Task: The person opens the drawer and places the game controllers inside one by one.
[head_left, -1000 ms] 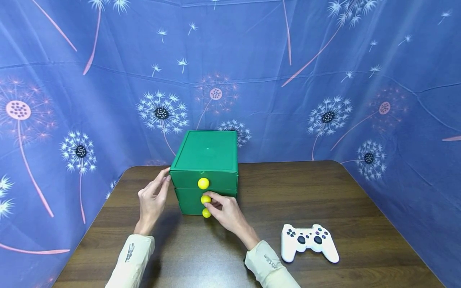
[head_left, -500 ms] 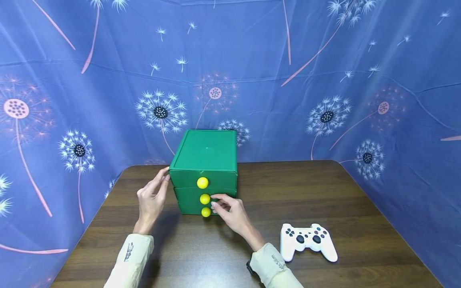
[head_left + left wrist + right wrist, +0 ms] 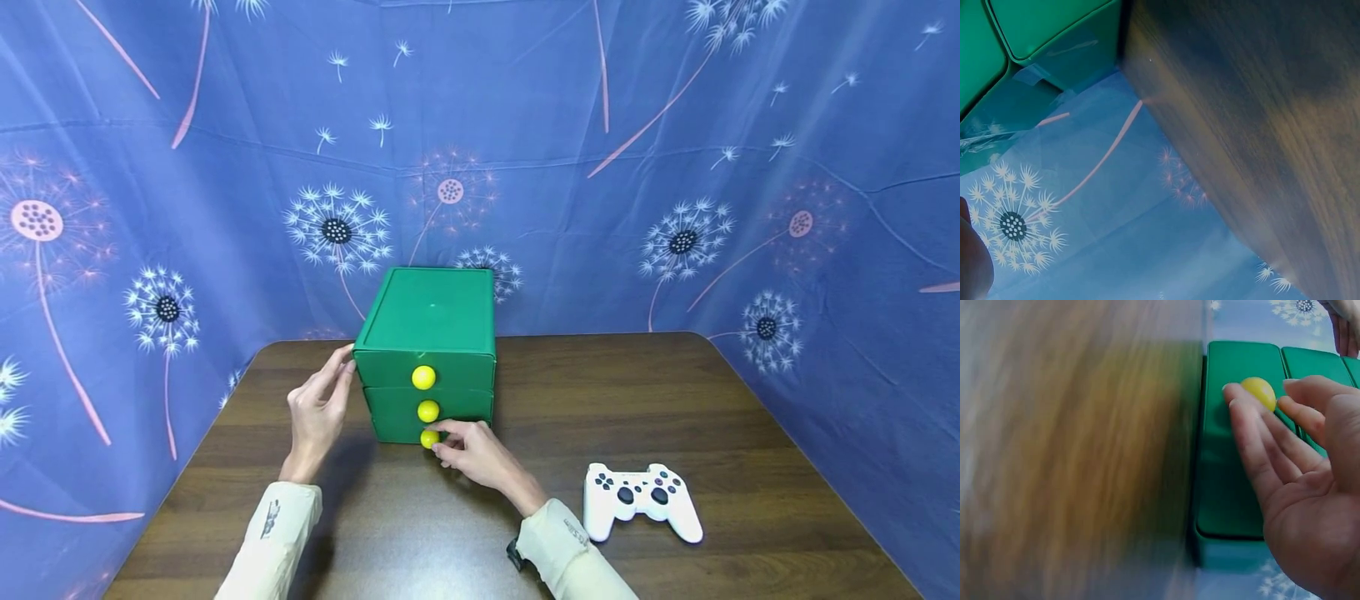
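A green drawer cabinet (image 3: 427,312) stands on the table with three yellow knobs down its front, and the drawer fronts look flush. My right hand (image 3: 483,454) is at the bottom knob (image 3: 429,439), its fingertips around it. In the right wrist view, fingers of that right hand (image 3: 1310,462) lie on both sides of the yellow knob (image 3: 1260,394). The middle knob (image 3: 428,411) and top knob (image 3: 423,377) are untouched. With nearly straight fingers, my left hand (image 3: 318,417) touches the cabinet's upper left front corner. The left wrist view shows the cabinet's side (image 3: 1079,56).
A white game controller (image 3: 641,502) lies on the wooden table (image 3: 645,400), right of my right forearm. Behind the cabinet hangs a blue cloth (image 3: 540,108) with dandelion patterns. Clear tape shows on the cabinet's side in the left wrist view.
My right hand has let go of the middle knob, drawn slightly right, then moved down to the bottom knob. The left hand stays at the cabinet corner.
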Demonstrator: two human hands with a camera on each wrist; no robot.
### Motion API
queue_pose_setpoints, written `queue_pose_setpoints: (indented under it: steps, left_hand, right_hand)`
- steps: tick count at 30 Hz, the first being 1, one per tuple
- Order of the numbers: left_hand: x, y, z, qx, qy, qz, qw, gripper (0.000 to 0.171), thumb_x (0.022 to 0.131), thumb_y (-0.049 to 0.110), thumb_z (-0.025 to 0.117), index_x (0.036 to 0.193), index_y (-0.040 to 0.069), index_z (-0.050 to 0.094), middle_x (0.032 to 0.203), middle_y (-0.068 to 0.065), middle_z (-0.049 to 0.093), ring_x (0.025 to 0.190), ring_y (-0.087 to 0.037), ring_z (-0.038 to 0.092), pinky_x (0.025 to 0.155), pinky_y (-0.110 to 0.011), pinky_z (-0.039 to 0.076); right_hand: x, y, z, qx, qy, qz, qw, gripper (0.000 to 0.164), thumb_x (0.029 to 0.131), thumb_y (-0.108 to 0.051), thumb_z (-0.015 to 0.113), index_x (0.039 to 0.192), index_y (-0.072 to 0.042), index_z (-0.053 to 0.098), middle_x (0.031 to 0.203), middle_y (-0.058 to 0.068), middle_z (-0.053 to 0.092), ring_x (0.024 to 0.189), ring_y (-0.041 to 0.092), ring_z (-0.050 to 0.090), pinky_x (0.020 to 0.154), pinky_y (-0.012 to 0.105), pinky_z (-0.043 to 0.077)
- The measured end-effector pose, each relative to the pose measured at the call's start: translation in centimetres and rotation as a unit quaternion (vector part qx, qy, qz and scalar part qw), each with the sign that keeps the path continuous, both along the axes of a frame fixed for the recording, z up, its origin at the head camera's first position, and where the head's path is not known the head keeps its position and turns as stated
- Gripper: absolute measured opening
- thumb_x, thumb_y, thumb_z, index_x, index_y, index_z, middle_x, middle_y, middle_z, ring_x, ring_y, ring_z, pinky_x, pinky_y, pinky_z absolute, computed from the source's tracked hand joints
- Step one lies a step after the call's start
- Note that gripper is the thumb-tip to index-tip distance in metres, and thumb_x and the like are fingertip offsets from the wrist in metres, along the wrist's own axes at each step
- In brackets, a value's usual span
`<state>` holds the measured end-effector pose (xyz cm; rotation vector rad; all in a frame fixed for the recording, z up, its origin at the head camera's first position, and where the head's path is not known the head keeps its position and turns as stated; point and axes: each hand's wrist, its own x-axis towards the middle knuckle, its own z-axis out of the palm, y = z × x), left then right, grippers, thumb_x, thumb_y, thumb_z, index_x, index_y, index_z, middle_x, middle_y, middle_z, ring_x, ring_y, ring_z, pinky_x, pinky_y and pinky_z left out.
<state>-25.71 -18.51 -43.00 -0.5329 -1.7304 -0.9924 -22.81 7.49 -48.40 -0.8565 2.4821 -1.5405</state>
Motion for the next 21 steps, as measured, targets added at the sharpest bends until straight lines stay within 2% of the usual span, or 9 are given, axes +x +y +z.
queue_pose_setpoints:
  steps: [7,14,17,21]
  left_hand:
    - [0.04,-0.09,0.13,-0.003,-0.002,-0.006,1.0000,0.042,0.083,-0.020,0.075,0.120,-0.001,0.076,0.110,-0.014,0.076,0.083,-0.036,0.075,0.083,-0.008,0.050]
    - [0.07,0.05,0.42,-0.005,0.001,-0.008,1.0000,0.040,0.086,-0.018,0.074,0.121,0.001,0.076,0.109,-0.014,0.077,0.083,-0.035,0.075,0.083,-0.009,0.050]
    - [0.05,0.03,0.37,-0.005,0.001,-0.007,1.0000,0.040,0.085,-0.018,0.075,0.120,0.001,0.077,0.109,-0.014,0.077,0.082,-0.035,0.075,0.083,-0.009,0.050]
    - [0.03,-0.03,0.18,-0.003,-0.002,-0.004,1.0000,0.041,0.084,-0.019,0.075,0.120,0.000,0.077,0.108,-0.014,0.077,0.083,-0.035,0.075,0.084,-0.009,0.050]
  right_hand:
    - [-0.51,-0.59,-0.51,0.015,-0.008,-0.003,1.000,0.031,0.099,-0.006,0.068,0.130,-0.009,0.072,0.084,0.007,0.076,0.062,0.016,0.067,0.048,0.021,0.051]
    - [-0.74,-0.63,-0.50,-0.003,-0.023,-0.005,1.000,0.030,0.099,-0.007,0.070,0.129,-0.007,0.072,0.080,0.008,0.075,0.061,0.016,0.064,0.048,0.021,0.050]
    - [-0.76,-0.77,-0.55,0.011,-0.005,-0.007,1.000,0.029,0.099,-0.008,0.071,0.128,-0.007,0.073,0.082,0.006,0.075,0.061,0.010,0.062,0.050,0.019,0.048]
    - [-0.76,-0.95,-0.55,0.039,0.038,-0.008,0.998,0.028,0.098,-0.009,0.073,0.127,-0.006,0.074,0.091,0.004,0.077,0.071,0.005,0.066,0.057,0.018,0.051]
